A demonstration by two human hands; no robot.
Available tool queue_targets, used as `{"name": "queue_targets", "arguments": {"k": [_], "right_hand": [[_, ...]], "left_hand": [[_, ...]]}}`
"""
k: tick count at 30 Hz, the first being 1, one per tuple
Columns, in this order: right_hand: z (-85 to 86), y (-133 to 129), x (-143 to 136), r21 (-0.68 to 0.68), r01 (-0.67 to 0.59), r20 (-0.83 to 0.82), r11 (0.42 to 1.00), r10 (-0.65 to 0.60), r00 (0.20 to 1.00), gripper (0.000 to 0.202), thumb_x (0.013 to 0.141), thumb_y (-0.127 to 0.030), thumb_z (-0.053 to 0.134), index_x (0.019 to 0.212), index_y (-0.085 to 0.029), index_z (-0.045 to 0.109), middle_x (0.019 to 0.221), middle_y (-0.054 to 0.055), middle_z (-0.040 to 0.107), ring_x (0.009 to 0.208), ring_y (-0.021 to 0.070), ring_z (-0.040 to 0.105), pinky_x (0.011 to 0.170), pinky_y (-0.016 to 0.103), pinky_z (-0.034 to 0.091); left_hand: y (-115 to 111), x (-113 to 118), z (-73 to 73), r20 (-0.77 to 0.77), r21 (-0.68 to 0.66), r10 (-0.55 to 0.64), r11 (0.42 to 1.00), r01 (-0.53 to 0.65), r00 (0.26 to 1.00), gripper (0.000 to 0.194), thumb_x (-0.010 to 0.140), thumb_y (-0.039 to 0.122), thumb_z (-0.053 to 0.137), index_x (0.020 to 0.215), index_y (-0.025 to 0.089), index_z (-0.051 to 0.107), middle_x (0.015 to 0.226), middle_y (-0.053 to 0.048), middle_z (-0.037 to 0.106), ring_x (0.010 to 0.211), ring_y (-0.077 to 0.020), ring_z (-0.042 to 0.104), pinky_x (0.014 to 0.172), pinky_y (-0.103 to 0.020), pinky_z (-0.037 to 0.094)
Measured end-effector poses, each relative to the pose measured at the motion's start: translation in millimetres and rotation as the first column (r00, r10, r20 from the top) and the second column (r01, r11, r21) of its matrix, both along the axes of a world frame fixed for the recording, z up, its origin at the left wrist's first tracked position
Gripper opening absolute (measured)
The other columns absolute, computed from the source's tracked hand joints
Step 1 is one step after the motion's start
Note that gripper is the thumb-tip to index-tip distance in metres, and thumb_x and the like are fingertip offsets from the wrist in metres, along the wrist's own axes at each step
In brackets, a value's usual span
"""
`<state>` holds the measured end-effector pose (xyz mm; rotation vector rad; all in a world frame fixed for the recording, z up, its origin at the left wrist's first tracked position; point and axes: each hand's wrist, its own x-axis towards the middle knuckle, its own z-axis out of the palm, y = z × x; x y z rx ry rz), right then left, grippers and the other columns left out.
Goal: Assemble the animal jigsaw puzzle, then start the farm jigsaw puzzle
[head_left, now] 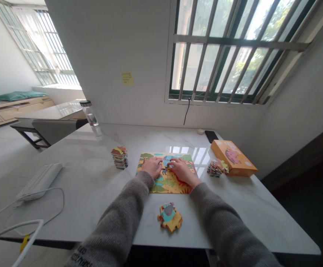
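Note:
A colourful animal jigsaw puzzle [169, 187] lies flat in front of me, with both hands over its middle. My left hand [152, 167] rests on its left half, fingers stretched toward the centre. From the right side, my right hand [183, 171] reaches in, its bent fingers and thumb at a small puzzle piece [165, 163] with light blue on it. My fingers partly cover that piece, so its full outline is hidden. Closer to me sits a small pile of loose puzzle pieces [170, 218], the top one yellow and turquoise with a grey shape.
Stacks of puzzle pieces stand left [119, 157] and right [217, 168] of the puzzle. An orange box [233, 157] and a black phone [211, 136] are at the right. A clear bottle [89, 113], a white power strip [43, 181] and cables [63, 202] occupy the left side.

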<state>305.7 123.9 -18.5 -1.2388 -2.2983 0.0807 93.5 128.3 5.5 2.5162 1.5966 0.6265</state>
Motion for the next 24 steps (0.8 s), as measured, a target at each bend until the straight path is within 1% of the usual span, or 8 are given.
{"name": "queue_targets", "arguments": {"k": [3, 6, 9, 12, 14, 18, 24], "right_hand": [[1.4, -3, -4, -0.001, 0.007, 0.011, 1.0, -0.007, 1.0, 0.027, 0.092, -0.017, 0.062, 0.117, -0.024, 0.069, 0.126, 0.008, 0.063, 0.112, 0.0257, 0.056, 0.101, 0.043, 0.047], [3.1, -6, -7, -0.002, 0.009, 0.036, 1.0, -0.009, 0.999, 0.027, 0.091, -0.017, 0.063, 0.117, -0.024, 0.069, 0.126, 0.008, 0.064, 0.111, 0.0264, 0.056, 0.1, 0.044, 0.048], [5.4, -6, -6, -0.005, 0.007, 0.026, 1.0, -0.006, 1.0, 0.028, 0.092, -0.017, 0.062, 0.119, -0.023, 0.068, 0.126, 0.008, 0.064, 0.111, 0.0255, 0.056, 0.1, 0.042, 0.047], [7.6, -7, 4, -0.014, 0.033, 0.004, 0.999, -0.032, 0.999, 0.031, 0.091, -0.017, 0.062, 0.122, -0.022, 0.066, 0.127, 0.008, 0.065, 0.113, 0.0244, 0.056, 0.101, 0.04, 0.046], [8.2, -9, 12, -0.024, 0.069, 0.011, 0.997, -0.069, 0.998, 0.031, 0.09, -0.017, 0.063, 0.121, -0.023, 0.066, 0.126, 0.008, 0.066, 0.112, 0.0248, 0.057, 0.099, 0.04, 0.046], [6.6, -11, 23, -0.038, 0.111, 0.046, 0.993, -0.109, 0.993, 0.028, 0.09, -0.021, 0.064, 0.118, -0.026, 0.068, 0.126, 0.007, 0.067, 0.108, 0.026, 0.058, 0.093, 0.042, 0.047], [4.3, -11, 22, -0.028, 0.115, 0.053, 0.993, -0.113, 0.992, 0.028, 0.091, -0.02, 0.062, 0.118, -0.026, 0.068, 0.127, 0.007, 0.066, 0.109, 0.0261, 0.058, 0.093, 0.042, 0.046]], "left_hand": [[0, 6, -5.8, 0.027, 0.036, -0.015, 0.999, 0.014, 1.0, 0.022, 0.092, 0.024, 0.053, 0.109, 0.02, 0.068, 0.117, -0.008, 0.069, 0.11, -0.0267, 0.059, 0.098, -0.041, 0.045], [-2, 7, -8.4, 0.087, 0.049, -0.032, 0.998, 0.027, 0.996, 0.019, 0.091, 0.021, 0.055, 0.106, 0.02, 0.067, 0.114, -0.006, 0.069, 0.109, -0.0242, 0.06, 0.098, -0.037, 0.045], [-3, 4, -8.0, 0.136, 0.068, -0.026, 0.998, 0.017, 0.99, 0.023, 0.09, 0.018, 0.054, 0.109, 0.02, 0.066, 0.114, -0.006, 0.069, 0.108, -0.024, 0.06, 0.099, -0.038, 0.046], [-3, -1, -8.1, 0.137, 0.06, -0.027, 0.998, 0.019, 0.99, 0.024, 0.089, 0.017, 0.054, 0.11, 0.019, 0.066, 0.112, -0.008, 0.07, 0.107, -0.0246, 0.061, 0.099, -0.039, 0.047], [-3, -3, -9.7, 0.115, 0.038, -0.061, 0.998, 0.057, 0.992, 0.026, 0.089, 0.015, 0.051, 0.11, 0.019, 0.067, 0.114, -0.008, 0.069, 0.11, -0.0239, 0.06, 0.101, -0.038, 0.047], [-4, -2, -14.9, 0.074, 0.005, -0.19, 0.982, 0.191, 0.979, 0.032, 0.089, 0.012, 0.049, 0.117, 0.019, 0.065, 0.124, -0.009, 0.065, 0.12, -0.0233, 0.056, 0.105, -0.038, 0.046], [-6, 3, -18.4, 0.054, -0.014, -0.242, 0.97, 0.243, 0.969, 0.033, 0.09, 0.014, 0.05, 0.118, 0.021, 0.065, 0.126, -0.008, 0.064, 0.119, -0.0245, 0.056, 0.107, -0.041, 0.044]]}}
